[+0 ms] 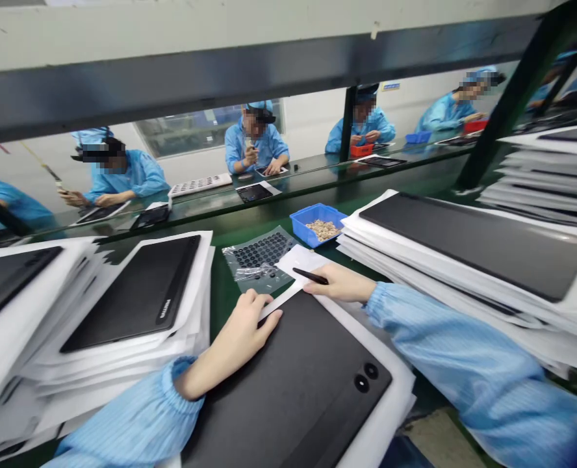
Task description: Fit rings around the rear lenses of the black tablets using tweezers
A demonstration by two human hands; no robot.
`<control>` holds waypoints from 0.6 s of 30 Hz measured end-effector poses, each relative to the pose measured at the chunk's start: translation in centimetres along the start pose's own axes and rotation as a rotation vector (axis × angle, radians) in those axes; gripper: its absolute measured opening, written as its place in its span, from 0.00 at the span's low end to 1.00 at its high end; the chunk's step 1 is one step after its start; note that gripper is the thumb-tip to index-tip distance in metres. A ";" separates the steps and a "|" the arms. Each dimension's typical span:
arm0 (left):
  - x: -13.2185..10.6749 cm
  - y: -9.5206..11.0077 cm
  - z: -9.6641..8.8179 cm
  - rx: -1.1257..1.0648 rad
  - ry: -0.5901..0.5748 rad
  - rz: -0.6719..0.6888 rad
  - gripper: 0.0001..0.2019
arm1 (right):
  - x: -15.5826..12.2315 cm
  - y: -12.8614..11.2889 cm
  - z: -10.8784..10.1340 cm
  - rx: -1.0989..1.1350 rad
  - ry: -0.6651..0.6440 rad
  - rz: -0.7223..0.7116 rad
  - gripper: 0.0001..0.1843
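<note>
A dark grey tablet [288,383] with two round camera lenses near its right corner lies back up on white sheets in front of me. My left hand [242,331] grips its far left edge, thumb on the back and fingers curled over the side. In my right hand [342,283] is a slim black pen-like tool [310,276], held over the tablet's far corner and pointing left. White paper [298,259] shows just beyond that corner. Past it lies a clear plastic sheet [262,257] with rows of black round pieces, some under crumpled film.
A blue bin [318,224] holds small beige pieces. Tablets interleaved with white sheets form a left stack [132,292] and a right stack [478,240]. A shelf beam [249,78] crosses overhead. Several co-workers in blue sit across the green bench [249,214].
</note>
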State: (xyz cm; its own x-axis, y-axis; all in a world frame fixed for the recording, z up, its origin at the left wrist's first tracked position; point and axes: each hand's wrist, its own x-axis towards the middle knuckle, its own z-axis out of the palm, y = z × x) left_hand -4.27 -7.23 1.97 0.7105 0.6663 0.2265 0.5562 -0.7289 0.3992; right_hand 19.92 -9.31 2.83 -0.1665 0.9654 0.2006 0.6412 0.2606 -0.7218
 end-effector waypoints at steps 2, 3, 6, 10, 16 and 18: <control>0.0 0.7 -0.7 -0.005 0.003 -0.017 0.15 | -0.3 -0.4 0.1 0.073 0.027 0.002 0.21; 0.0 1.1 -1.0 -0.005 0.010 -0.028 0.16 | -0.5 -0.7 0.1 0.146 0.048 0.022 0.22; 0.0 2.4 -2.2 0.002 0.013 -0.057 0.20 | -0.9 -1.4 0.4 0.465 0.118 0.103 0.23; -0.1 3.2 -6.7 0.058 0.028 -0.098 0.19 | -0.9 -2.0 1.1 0.759 0.124 0.203 0.25; -1.2 -4.3 -18.3 0.327 0.536 -0.393 0.18 | -0.3 -1.0 1.9 0.872 0.138 0.228 0.24; -1.8 -7.9 -19.9 0.377 0.523 -0.450 0.18 | -0.1 -0.7 2.0 0.857 0.149 0.235 0.24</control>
State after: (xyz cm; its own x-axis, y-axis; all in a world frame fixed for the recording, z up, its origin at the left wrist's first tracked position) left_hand -18.58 0.47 16.06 0.1388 0.8296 0.5409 0.9175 -0.3133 0.2451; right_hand 18.02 -9.54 1.96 0.0356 0.9990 0.0262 -0.1424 0.0310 -0.9893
